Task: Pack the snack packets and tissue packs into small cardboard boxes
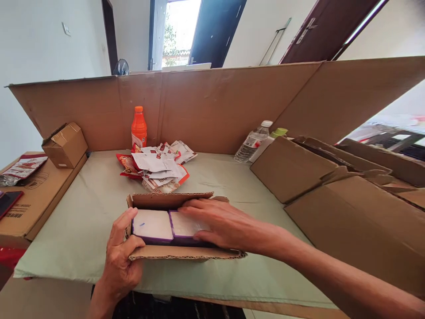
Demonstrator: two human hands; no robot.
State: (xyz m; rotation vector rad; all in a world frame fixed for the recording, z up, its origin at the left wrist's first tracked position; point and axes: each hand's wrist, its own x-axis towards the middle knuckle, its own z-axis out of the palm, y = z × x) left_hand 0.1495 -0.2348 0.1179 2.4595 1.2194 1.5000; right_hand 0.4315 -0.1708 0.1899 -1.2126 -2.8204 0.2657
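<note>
Head view: a small open cardboard box [186, 252] rests near the middle of the surface's [229, 177] near edge, with two white-topped, purple-edged blocks [152, 223] side by side inside. The left hand [121, 243] grasps the box's left end, its thumb over the near corner. The right hand [222, 221] lies over the right-hand block, fingers spread; whether it grips or merely presses, I cannot tell. As far as it shows, the blocks are already in the box, fitting snugly at the left end; the right end is hidden beneath the hand, so a further block there cannot be ruled out. The long flaps stand unfolded, so closing, I judge, is not done. Loose packets [156, 161] lie outside, toward the far edge, before an upright orange bottle [139, 126].
</note>
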